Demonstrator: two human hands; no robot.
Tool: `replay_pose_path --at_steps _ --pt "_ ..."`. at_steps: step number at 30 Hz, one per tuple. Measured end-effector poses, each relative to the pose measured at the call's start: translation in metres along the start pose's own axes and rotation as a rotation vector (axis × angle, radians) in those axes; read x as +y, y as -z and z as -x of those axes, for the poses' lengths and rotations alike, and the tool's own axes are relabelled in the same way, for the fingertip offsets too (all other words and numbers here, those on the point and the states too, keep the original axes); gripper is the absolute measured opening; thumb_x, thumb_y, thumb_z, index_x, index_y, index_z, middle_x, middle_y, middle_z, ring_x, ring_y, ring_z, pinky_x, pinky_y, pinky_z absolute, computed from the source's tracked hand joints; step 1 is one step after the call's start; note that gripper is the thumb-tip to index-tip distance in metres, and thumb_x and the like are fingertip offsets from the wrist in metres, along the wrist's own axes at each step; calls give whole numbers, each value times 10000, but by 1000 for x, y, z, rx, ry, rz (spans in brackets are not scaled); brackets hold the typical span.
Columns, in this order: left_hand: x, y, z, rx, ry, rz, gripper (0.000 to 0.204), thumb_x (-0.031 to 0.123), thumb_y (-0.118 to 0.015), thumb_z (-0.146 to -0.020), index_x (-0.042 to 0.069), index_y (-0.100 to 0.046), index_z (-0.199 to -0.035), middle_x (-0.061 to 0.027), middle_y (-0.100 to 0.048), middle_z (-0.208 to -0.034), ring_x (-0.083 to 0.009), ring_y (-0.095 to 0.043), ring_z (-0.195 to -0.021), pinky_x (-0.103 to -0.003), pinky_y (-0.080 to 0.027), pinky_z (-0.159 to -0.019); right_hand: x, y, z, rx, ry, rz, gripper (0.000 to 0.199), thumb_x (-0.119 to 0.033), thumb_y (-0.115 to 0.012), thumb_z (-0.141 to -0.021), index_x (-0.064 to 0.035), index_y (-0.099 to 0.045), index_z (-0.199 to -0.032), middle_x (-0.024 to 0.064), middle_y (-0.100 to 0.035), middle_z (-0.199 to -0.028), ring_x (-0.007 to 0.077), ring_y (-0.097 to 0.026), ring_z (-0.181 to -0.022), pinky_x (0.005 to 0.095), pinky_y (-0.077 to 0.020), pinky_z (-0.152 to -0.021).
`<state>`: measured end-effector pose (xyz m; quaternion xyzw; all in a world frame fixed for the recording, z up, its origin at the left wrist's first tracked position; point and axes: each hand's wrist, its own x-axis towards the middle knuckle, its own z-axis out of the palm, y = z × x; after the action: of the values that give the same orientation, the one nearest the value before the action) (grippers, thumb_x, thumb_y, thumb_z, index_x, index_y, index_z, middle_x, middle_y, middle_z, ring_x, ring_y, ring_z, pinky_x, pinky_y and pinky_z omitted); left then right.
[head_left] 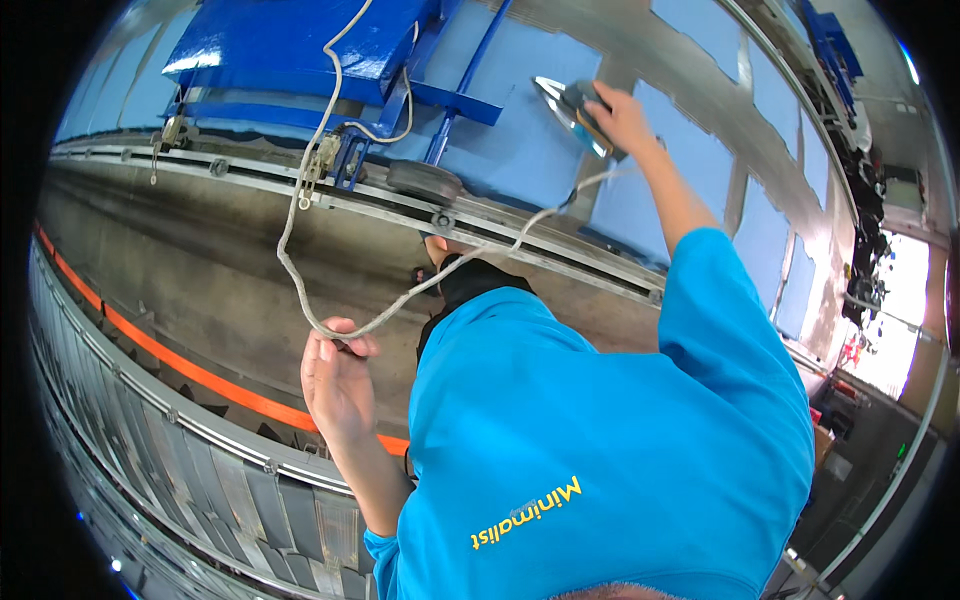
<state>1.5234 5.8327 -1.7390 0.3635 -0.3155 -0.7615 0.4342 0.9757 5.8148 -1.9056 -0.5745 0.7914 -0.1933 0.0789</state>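
Workshop surroundings fill the head view: light blue fabric point(520, 140) stretched flat over a long table, a metal rail point(520, 232) running along its near edge, and a blue machine carriage point(300, 45) sitting above the rail, beyond the left hand. Below the rail a grey floor falls away to an orange stripe point(200, 375) and a ribbed metal track point(200, 470) just under the left wrist. Bright daylight shows at the far right.

Only this one view is given. The right hand point(622, 115) is stretched out over the cloth, fingers wrapped closed around the handle of a steam iron point(570, 108). That iron looks silver with a dark handle, its pointed nose aimed away from the hand toward the carriage, its soleplate tilted enough to catch the light; whether it rests on the cloth I cannot tell. A pale cord point(300, 200) trails from the iron's heel, sags toward the person's chest, loops up through the left hand point(338, 385) and climbs to the carriage. The left hand is raised, palm partly open, with fingertips pinching the cord at the bottom of its loop, holding the slack clear of the table.

Judging by the cloth, pressing seems underway: the fabric around the iron lies smooth, and a wide stretch beyond the right hand is not yet reached.
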Motion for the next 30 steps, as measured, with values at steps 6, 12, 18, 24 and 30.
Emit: replay_pose_path --at_steps 6,12,18,24,30 --pt "29 4 -9 88 6 -114 354 271 -446 -1053 -43 -558 -1173 -76 -540 -858 -184 -493 -817 -345 -397 -770 22 -52 -144 24 -174 128 541 -390 -625 -905 -132 -568 -1376 192 -638 -1269 385 -596 -1181 453 -473 -992" --pt "54 24 -29 146 3 -47 312 240 -496 -1040 -42 -574 -1148 -94 -586 -868 -196 -553 -844 -357 -428 -789 2 -72 -139 49 -280 75 533 -418 -595 -923 -160 -557 -1388 206 -625 -1287 384 -588 -1197 453 -472 -993" --pt "81 48 -79 161 -87 101 255 246 -482 -1045 27 -575 -1140 -43 -578 -868 -164 -514 -833 -334 -397 -788 -115 -85 8 -112 -94 1 410 -335 -611 -925 -160 -611 -1296 161 -660 -987 367 -639 -939 466 -510 -802" --pt "101 46 -119 131 -96 95 224 235 -466 -1057 45 -559 -1133 -31 -566 -879 -160 -489 -846 -324 -379 -803 -170 -65 17 -206 48 -112 368 -306 -619 -931 -142 -611 -1260 155 -639 -930 369 -640 -908 471 -517 -766" --pt "100 49 -132 192 -77 43 273 225 -466 -1050 8 -580 -1171 -48 -569 -889 -170 -513 -844 -340 -406 -786 -104 -98 -146 -33 -6 43 391 -351 -563 -962 -161 -561 -1304 214 -653 -1004 411 -638 -950 502 -513 -818"
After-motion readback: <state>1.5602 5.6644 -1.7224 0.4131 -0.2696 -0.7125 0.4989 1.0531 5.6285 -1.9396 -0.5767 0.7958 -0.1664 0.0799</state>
